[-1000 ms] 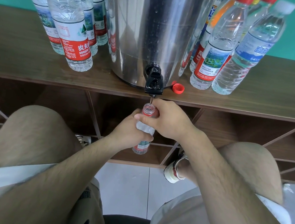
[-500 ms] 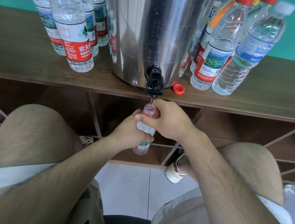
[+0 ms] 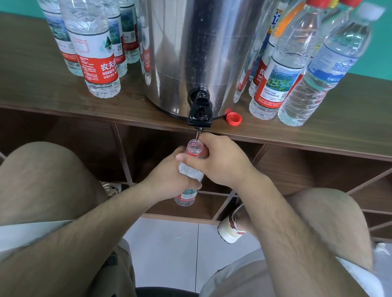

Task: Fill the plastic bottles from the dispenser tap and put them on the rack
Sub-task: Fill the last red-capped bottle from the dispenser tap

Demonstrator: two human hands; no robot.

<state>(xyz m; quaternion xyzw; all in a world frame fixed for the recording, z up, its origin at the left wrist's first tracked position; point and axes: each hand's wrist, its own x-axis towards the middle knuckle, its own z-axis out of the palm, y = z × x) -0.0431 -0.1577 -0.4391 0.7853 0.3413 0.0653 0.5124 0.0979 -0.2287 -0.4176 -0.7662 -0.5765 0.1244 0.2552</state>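
A small clear plastic bottle [image 3: 191, 172] with a red neck ring and no cap stands upright under the black tap [image 3: 200, 113] of the steel dispenser [image 3: 197, 38]. A thin stream of water runs from the tap into its mouth. My left hand [image 3: 168, 177] grips the bottle's middle from the left. My right hand [image 3: 222, 162] holds its upper part from the right, thumb across the front. The bottle's label end shows below my hands. A loose red cap [image 3: 234, 118] lies on the shelf top right of the tap.
Several open bottles [image 3: 95, 58] stand left of the dispenser on the wooden shelf top [image 3: 26, 85]; several capped ones [image 3: 281, 80] stand on the right. Below are diagonal rack compartments [image 3: 309, 176]. My knees flank the hands, and a shoe [image 3: 231, 228] rests on the floor.
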